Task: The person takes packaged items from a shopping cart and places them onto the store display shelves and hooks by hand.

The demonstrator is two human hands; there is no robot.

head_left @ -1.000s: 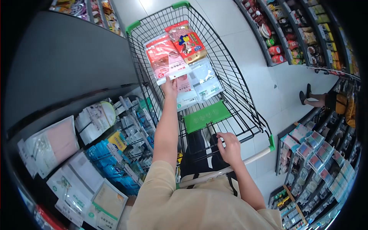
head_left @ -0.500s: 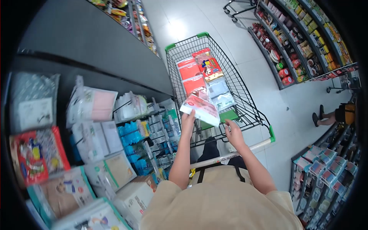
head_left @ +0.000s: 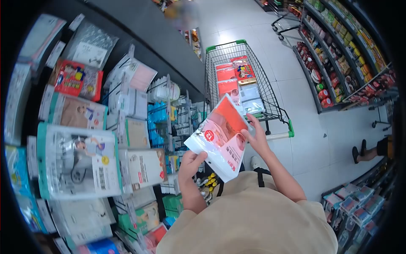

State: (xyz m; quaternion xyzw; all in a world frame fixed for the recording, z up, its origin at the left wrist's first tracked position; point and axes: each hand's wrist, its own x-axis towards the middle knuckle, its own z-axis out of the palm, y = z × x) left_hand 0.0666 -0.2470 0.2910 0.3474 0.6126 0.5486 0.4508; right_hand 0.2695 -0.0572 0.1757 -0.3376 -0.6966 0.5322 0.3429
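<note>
**Packet held up between both hands, beside the shelf**

The step in hand looks like inspecting a packet [head_left: 220,137]: a flat plastic pack, red-orange at its top and white lower down with pink printing, raised at the centre of the frame between the person and the cart [head_left: 241,80]. It is tilted, one corner pointing up toward the cart, the printed face turned to the camera.

The left hand [head_left: 191,163] grips the pack at its lower left corner, fingers curled closed around the edge with the thumb on the front. The right hand [head_left: 256,137] meets the pack at its right edge; the fingers are loosely spread and partly open, the tips touching the edge or the back of the pack. Whether they pinch it or only steady it cannot be told from this view.

The cart stands in the upper middle of the frame, apart from both hands, its handle [head_left: 275,136] just beyond the right hand. Several similar red and clear packs lie in its basket. The shelf [head_left: 105,127] fills the left of the frame with hanging packaged goods, close to the left forearm.

As a judgement, any next move with the pack calls for a firm hold from one hand before the other lets go, since the thin plastic will flex and slip easily.
</note>
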